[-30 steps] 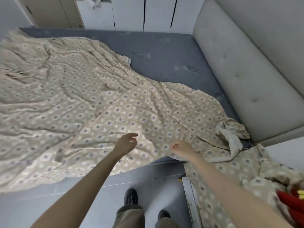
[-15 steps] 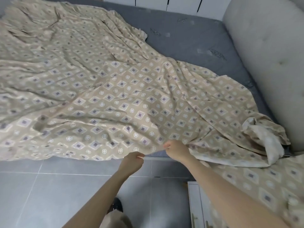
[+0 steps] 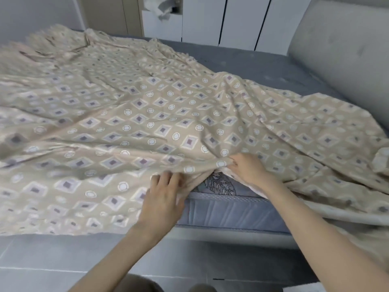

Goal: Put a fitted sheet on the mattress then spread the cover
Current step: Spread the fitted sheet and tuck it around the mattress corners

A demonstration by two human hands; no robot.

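head view. a beige patterned fitted sheet lies crumpled over most of a blue-grey mattress, its near edge hanging over the side toward the tiled floor. the far right part of the mattress top is bare, beside a grey padded headboard. the right hand has its fingers curled into a bunched fold at the sheet's near edge, raising it so that the mattress's printed top and side panel show beneath. the left hand lies flat on the hanging cloth just beside that gap, fingers nearly straight (the thumb is hidden). white cupboard doors stand behind the bed.
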